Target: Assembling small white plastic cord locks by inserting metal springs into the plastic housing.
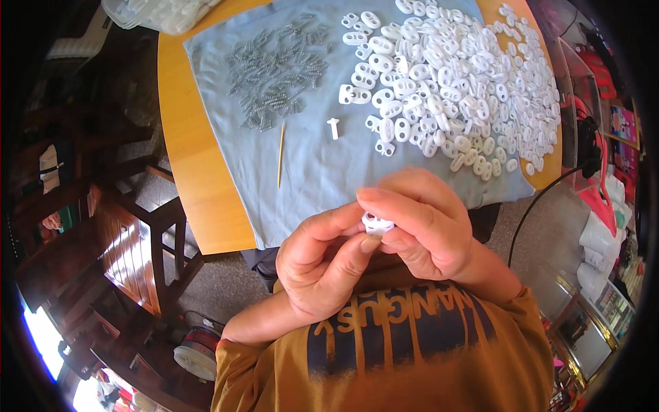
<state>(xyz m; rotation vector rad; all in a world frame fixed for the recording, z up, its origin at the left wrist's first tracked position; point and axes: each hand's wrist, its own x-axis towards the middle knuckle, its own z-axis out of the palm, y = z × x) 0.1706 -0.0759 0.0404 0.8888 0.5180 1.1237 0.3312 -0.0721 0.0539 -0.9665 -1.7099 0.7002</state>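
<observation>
Close in front of my chest, a small white two-hole cord lock [376, 224] is held between both hands. My left hand [322, 257] pinches it from the left with thumb and fingertips. From the right, my right hand [429, 226] closes its thumb and fingers about the same piece, partly covering it. Beyond the hands, a white T-shaped plunger [334, 128] lies alone on the blue cloth [274, 185]. A thin wooden stick [281, 154] rests to its left. Small metal springs [278, 75] are spread at the cloth's far left.
A large heap of white cord lock pieces [439, 75] covers the far right of the cloth and spills onto the wooden table [189, 165]. A clear container [161, 14] of white parts stands at the far left. Wooden chairs [127, 247] are left of the table.
</observation>
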